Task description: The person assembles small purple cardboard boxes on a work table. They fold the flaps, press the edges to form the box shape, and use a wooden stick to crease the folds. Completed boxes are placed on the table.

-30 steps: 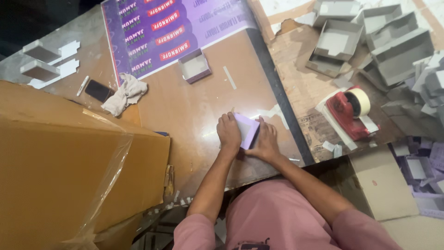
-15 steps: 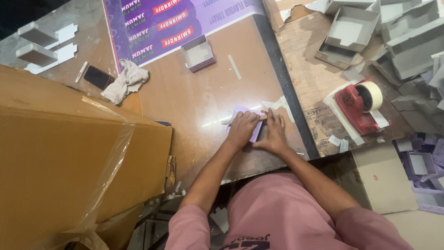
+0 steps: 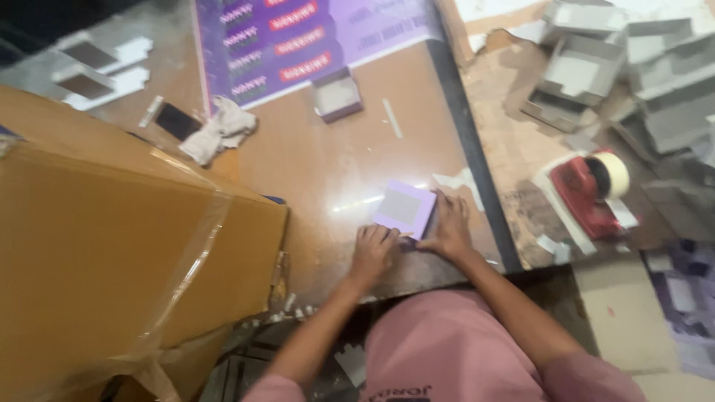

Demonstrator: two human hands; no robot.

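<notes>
A small lilac box [image 3: 403,208], open side up and showing a grey inside, lies flat on the brown tabletop [image 3: 320,171] just below the middle of the frame; the left hand [image 3: 372,249] presses curled fingers against its lower left corner, and the right hand [image 3: 447,227] lies flat with spread fingers against its lower right edge, neither closed around it. The step in hand looks like pressing the lilac covering down onto the box walls; the next move would call for firm, even pressure along each edge while the box is kept from sliding. Outward, a second open box [image 3: 337,95] sits higher up beside a purple printed sheet [image 3: 298,41]; a crumpled cloth [image 3: 220,130] lies at upper left; a red tape dispenser [image 3: 592,190] stands at right; a large cardboard carton [image 3: 112,253] fills the left.
</notes>
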